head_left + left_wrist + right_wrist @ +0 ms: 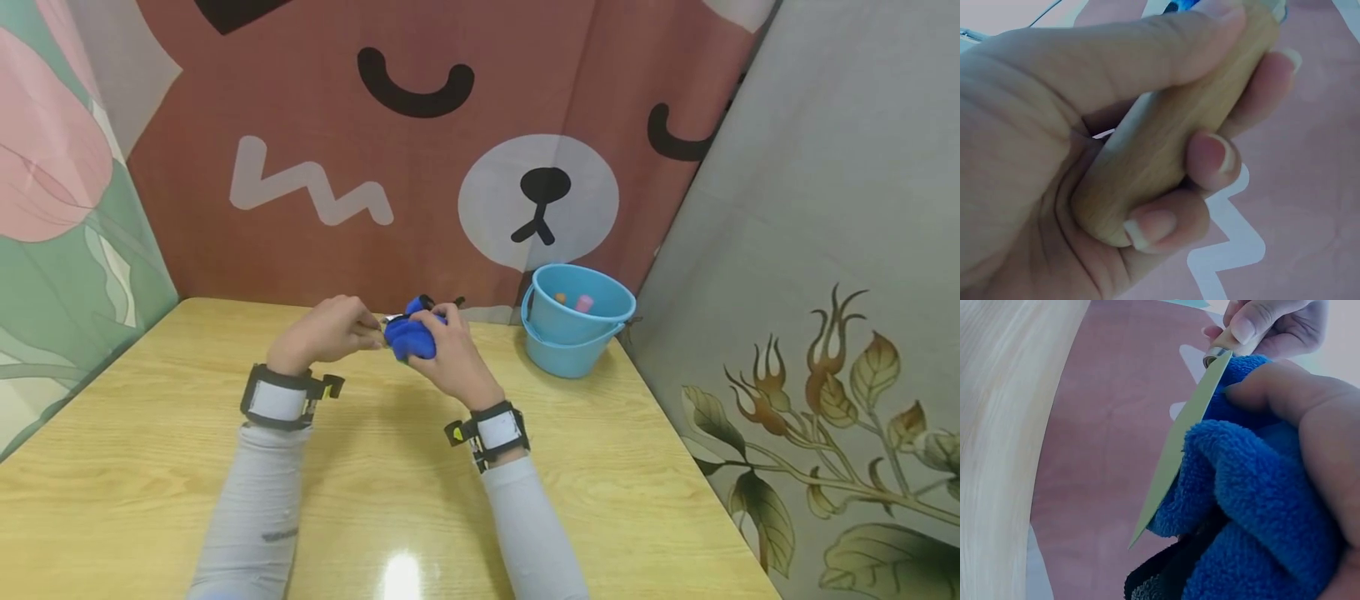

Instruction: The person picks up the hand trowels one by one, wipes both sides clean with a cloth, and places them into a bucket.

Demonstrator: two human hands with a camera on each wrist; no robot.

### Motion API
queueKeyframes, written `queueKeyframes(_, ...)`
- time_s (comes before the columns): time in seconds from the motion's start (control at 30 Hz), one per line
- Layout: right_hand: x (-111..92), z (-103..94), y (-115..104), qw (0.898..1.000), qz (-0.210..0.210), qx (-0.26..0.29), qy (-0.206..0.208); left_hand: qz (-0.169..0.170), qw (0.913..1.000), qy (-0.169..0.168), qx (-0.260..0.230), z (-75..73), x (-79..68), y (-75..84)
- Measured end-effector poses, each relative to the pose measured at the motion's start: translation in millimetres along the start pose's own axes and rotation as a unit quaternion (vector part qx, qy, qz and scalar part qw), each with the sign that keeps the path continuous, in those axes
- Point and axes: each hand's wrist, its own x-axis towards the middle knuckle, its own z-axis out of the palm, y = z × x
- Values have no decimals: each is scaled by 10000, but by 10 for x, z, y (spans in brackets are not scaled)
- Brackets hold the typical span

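Note:
My left hand (pixel 326 332) grips the pale wooden handle (pixel 1160 150) of a flat-bladed tool, fingers and thumb curled round it. A metal collar joins the handle to a thin blade (pixel 1175 450) that tapers to a point, seen nearly edge-on in the right wrist view. In my right hand (pixel 459 360) is a bunched, fluffy blue towel (pixel 1247 475) with black edging. Its folds lie against one side of the blade. Both hands are close together above the far part of the table, and the head view mostly hides the tool.
A light blue bucket (pixel 566 358) stands at the back right of the wooden table (pixel 375 500), with an orange piece and a pink piece (pixel 584 303) inside. Patterned curtains (pixel 420 208) hang behind the table and along both sides.

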Motion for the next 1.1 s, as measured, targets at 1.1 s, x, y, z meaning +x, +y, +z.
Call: queueKeyframes(1.1,-39,-97,215,9959,234,373,-790,-521,9981,269,-171,-125,-194,-195)
